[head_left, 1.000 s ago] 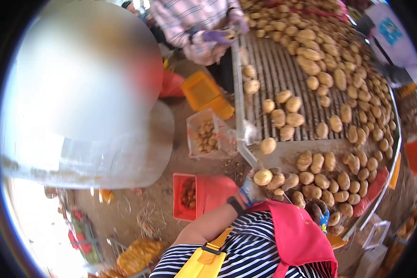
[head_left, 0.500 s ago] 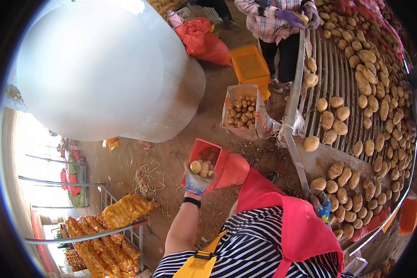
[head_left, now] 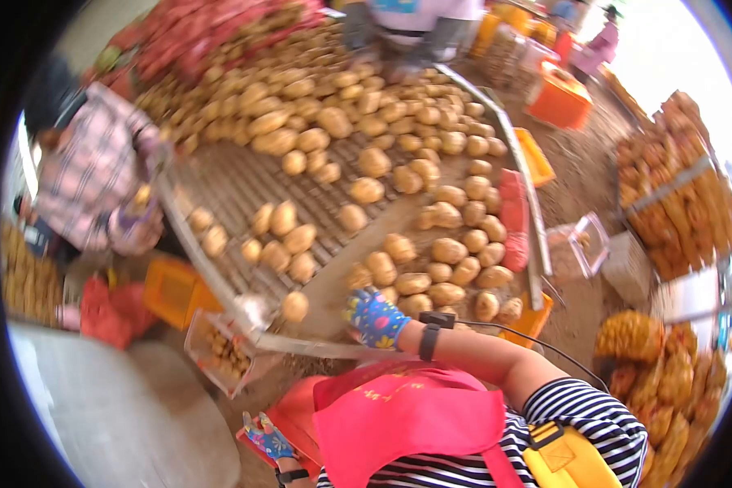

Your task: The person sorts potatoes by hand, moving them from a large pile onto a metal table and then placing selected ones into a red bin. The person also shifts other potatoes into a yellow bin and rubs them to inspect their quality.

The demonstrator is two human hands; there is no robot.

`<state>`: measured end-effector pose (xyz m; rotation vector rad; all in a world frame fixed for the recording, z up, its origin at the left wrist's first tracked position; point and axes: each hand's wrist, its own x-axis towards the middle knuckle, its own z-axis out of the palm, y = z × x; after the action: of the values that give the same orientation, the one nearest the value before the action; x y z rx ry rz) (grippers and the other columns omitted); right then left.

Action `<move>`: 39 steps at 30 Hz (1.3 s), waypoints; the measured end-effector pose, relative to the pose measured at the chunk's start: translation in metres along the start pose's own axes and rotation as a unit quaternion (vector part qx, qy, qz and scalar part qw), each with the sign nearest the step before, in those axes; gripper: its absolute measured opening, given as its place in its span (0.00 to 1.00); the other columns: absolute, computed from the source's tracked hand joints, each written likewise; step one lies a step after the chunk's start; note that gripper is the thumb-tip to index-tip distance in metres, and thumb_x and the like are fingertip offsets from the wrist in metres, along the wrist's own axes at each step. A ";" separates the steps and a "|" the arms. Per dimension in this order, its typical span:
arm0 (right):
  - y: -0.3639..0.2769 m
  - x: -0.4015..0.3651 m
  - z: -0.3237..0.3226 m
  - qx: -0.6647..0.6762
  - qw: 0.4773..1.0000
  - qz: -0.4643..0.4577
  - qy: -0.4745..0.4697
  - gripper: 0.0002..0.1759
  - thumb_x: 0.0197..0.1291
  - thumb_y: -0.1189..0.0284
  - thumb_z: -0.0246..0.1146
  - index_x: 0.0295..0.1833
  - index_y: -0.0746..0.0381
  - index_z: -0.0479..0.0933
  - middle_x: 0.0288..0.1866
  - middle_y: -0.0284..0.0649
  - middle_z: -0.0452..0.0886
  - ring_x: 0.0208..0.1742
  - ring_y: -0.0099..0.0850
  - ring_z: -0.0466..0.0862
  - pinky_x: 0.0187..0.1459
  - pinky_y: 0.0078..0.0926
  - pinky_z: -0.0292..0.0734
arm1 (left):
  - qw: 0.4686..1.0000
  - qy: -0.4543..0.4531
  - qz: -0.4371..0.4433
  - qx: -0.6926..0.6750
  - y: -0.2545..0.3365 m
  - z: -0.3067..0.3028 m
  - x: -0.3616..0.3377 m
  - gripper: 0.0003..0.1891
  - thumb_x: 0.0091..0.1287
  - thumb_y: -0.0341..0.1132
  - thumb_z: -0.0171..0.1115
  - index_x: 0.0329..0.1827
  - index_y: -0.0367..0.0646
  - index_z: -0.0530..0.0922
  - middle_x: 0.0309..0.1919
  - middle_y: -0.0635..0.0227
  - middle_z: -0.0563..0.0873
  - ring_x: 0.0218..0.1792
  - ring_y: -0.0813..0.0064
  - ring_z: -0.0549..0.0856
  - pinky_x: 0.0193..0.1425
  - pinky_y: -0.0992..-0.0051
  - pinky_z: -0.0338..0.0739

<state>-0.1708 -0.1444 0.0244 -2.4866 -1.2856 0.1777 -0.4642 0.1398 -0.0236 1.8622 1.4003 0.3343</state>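
My left hand (head_left: 268,437), in a blue patterned glove, is at the rim of a red bin (head_left: 301,411). Its fingers are apart and I see nothing in them. My right hand (head_left: 376,319), gloved in blue with flowers, is at the near edge of the sorting table (head_left: 329,281). Its fingertips point at a rough potato (head_left: 359,276); the palm side is hidden, so a grip cannot be made out. More potatoes (head_left: 413,283) lie just beyond and to the right of it.
A co-worker in a plaid shirt (head_left: 98,175) handles a potato at the table's left; another person (head_left: 415,24) stands across. A crate of potatoes (head_left: 228,354) and an orange crate (head_left: 179,289) stand at left. Filled sacks (head_left: 675,195) are stacked at right.
The view has swung right toward the table. My left hand has let go of the potatoes it held over the red bin. My right hand is still beside the table's potatoes.
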 end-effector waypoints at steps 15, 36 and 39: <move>0.042 -0.175 -0.015 -0.029 0.980 0.146 0.128 0.34 0.53 0.56 0.69 0.68 0.45 0.73 0.69 0.40 0.73 0.71 0.48 0.70 0.68 0.53 0.66 | 0.843 -0.211 0.398 0.293 0.199 0.183 0.043 0.35 0.50 0.43 0.72 0.66 0.51 0.74 0.57 0.47 0.78 0.57 0.46 0.79 0.62 0.55 0.75; 0.210 -0.099 -0.076 -0.028 0.825 0.552 0.118 0.47 0.59 0.37 0.56 0.78 0.52 0.62 0.80 0.53 0.58 0.81 0.57 0.51 0.76 0.63 0.40 | 0.795 -0.372 0.431 0.211 0.209 0.167 0.000 0.35 0.67 0.59 0.60 0.71 0.47 0.71 0.64 0.48 0.78 0.66 0.50 0.76 0.69 0.59 0.71; 0.182 -0.087 -0.069 -0.065 0.829 0.553 0.054 0.43 0.62 0.36 0.50 0.78 0.44 0.62 0.82 0.53 0.51 0.82 0.60 0.41 0.74 0.69 0.27 | 0.769 -0.403 0.431 0.247 0.219 0.164 -0.005 0.35 0.66 0.60 0.59 0.71 0.48 0.71 0.60 0.49 0.81 0.62 0.50 0.79 0.66 0.58 0.74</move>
<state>-0.0638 -0.3283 0.0215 -2.9714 0.3404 0.2042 -0.2120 0.0441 0.0216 2.5375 -0.0399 -0.4387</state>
